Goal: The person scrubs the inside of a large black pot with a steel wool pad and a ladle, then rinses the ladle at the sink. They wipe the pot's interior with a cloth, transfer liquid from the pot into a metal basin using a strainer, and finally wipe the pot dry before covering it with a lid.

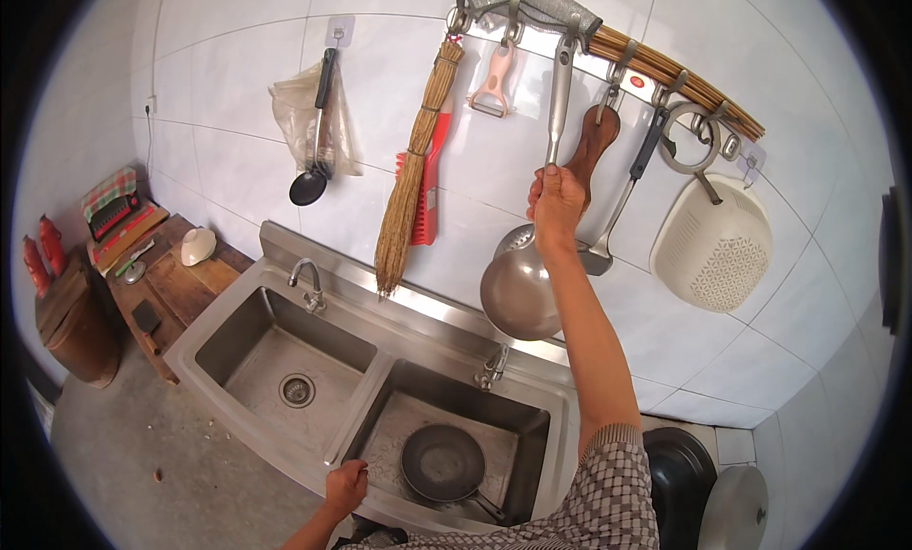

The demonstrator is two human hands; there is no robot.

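Note:
My right hand is raised to the wall and closed around the handle of a large metal ladle. The top of that handle is at a hook on the wall rail. My left hand is low at the front rim of the stainless steel double sink, its fingers curled and nothing visible in them. A dark frying pan lies in the right basin, its handle towards me. Behind the ladle, a perforated skimmer is partly hidden. A wooden paddle and a spatula hang just right of my right hand.
A straw brush, red brush, peeler and cream plastic basket also hang on the wall. Taps rise behind the basins. On the left stands a wooden table with a white bowl.

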